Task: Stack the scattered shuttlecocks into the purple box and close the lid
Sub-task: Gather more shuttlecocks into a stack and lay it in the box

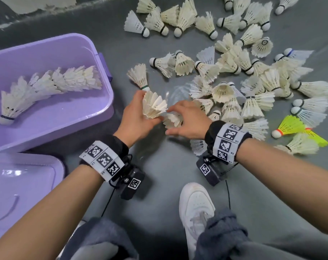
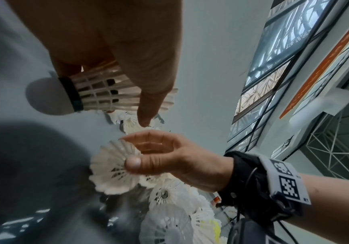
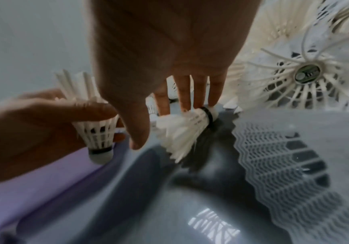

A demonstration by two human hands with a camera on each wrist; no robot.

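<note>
Our left hand [image 1: 138, 117] grips one white feather shuttlecock [image 1: 154, 106], open skirt up for nesting; our right hand [image 1: 187, 121], fingers straight, touches another [image 1: 173, 120] on the grey floor [image 1: 159, 184] beside the open purple plastic box [image 1: 107, 102].

Box [image 1: 95, 117] left — shuttlecocks [image 1: 253, 76] right (scattered)

You wore black wristbands [image 1: 120, 145] wrapped in white marker-printed straps [image 1: 101, 159], black cabled wrist cameras [image 1: 132, 182], grey trousers [image 1: 225, 233] and a white sneaker [image 1: 195, 205].
</note>
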